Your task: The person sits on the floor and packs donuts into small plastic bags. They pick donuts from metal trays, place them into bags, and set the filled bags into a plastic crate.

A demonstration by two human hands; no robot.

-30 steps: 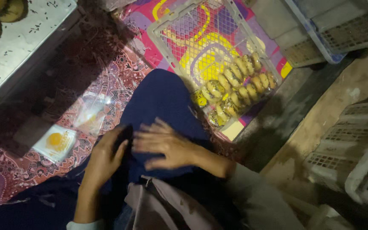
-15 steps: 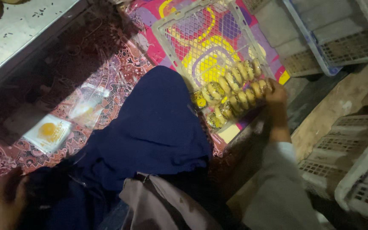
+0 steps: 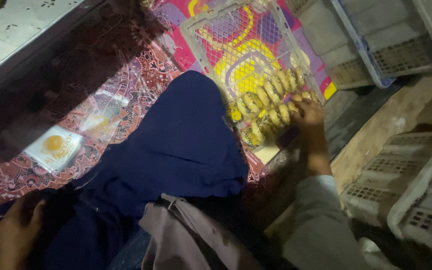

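Head view: the right hand [image 3: 310, 116] reaches out to the white mesh tray [image 3: 216, 30] and its curled fingers [image 3: 298, 102] rest on the near end of the rows of round yellow pastries [image 3: 271, 102]. Whether they pinch one piece or only touch the row cannot be told; the fingertips are hidden among the pastries. The pastries stand on edge, packed side by side in the corner of the tray closest to that hand, with the rest of the mesh bare beyond them.

The left hand [image 3: 18, 232] sits far back from the tray, low at the person's side, loosely closed on dark blue cloth [image 3: 176, 145] at the lap; its grip looks narrow, holding fabric only.

The risk, as I judge it: the rows lean on each other, so lifting or nudging one piece at the hand's end could tip its neighbours flat. The light is poor, so a misplaced finger could crush a soft piece. The tray lies on a patterned mat [image 3: 141, 65], and a sideways push from the wrist might slide it. A small packet [image 3: 55, 147] lies across the lap from the reaching hand, out of the way.
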